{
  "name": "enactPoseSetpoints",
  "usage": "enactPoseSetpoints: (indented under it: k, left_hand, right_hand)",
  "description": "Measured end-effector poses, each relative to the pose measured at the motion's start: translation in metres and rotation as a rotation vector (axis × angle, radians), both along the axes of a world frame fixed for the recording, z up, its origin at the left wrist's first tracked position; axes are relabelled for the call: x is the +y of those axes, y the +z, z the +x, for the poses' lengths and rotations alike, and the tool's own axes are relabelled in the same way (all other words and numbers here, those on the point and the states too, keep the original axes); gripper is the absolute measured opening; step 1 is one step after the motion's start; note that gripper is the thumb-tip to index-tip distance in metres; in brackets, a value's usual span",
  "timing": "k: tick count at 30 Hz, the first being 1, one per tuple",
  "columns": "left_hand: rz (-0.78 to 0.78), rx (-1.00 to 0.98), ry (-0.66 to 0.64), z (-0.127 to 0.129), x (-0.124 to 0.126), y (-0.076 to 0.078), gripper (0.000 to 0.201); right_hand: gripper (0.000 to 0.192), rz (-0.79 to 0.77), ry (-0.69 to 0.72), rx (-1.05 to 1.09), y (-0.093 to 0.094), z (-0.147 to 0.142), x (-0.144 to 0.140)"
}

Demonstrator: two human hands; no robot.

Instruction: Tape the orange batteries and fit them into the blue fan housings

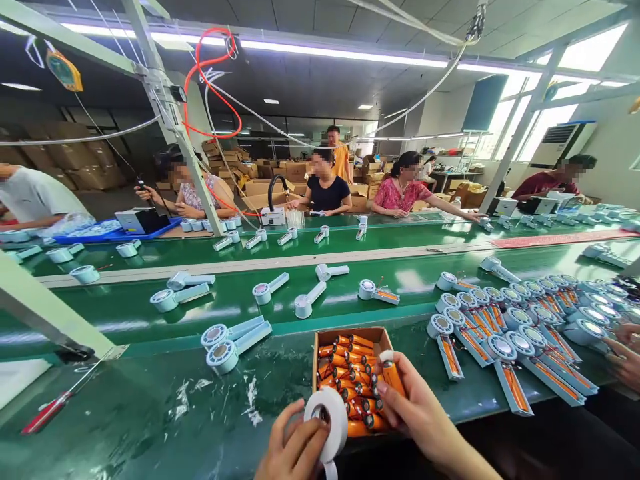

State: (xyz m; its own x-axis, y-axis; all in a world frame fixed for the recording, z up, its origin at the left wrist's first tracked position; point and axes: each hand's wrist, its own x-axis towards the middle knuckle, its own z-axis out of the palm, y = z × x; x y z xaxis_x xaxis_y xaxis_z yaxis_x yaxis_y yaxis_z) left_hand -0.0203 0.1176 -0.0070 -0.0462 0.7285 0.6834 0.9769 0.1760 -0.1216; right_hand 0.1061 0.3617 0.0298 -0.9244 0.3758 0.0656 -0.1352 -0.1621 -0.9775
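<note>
My left hand [295, 447] grips a roll of white tape [338, 427], its fingers hooked through the core; a loose tail of tape hangs below it. Between the thumb and fingers of my right hand [417, 407] is an orange battery [393, 379], tilted, with a white piece [386, 357] at its upper end that looks like tape. Right under both hands stands a cardboard box [316, 353] holding many orange batteries [345, 367] in rows, some with visible wires. The two hands are apart, one at each side of the box's near end.
Light-blue fan bodies [223, 357] lie left of the box. A dense group of fan bodies with orange batteries [503, 350] covers the right side, near another person's hand [625, 353]. A red-handled screwdriver [47, 412] lies far left. Beyond runs a green conveyor belt [240, 267] with people behind it.
</note>
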Motion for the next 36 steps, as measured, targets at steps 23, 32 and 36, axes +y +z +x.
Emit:
enactPoseSetpoints:
  k: [23, 32, 36]
  left_hand:
    - [-0.19, 0.134, -0.083, 0.014, 0.035, 0.062, 0.032]
    - [0.09, -0.144, 0.113, 0.001, -0.004, 0.016, 0.023]
    - [-0.03, -0.06, 0.313, -0.064, -0.079, -0.019, 0.027]
  right_hand:
    - [0.03, -0.095, -0.029, -0.005, 0.01, 0.012, -0.013]
    - [0.044, -0.389, -0.783, 0.437, 0.013, 0.014, 0.067]
    - [0.056, -0.273, -0.868, 0.42, 0.008, 0.037, 0.134]
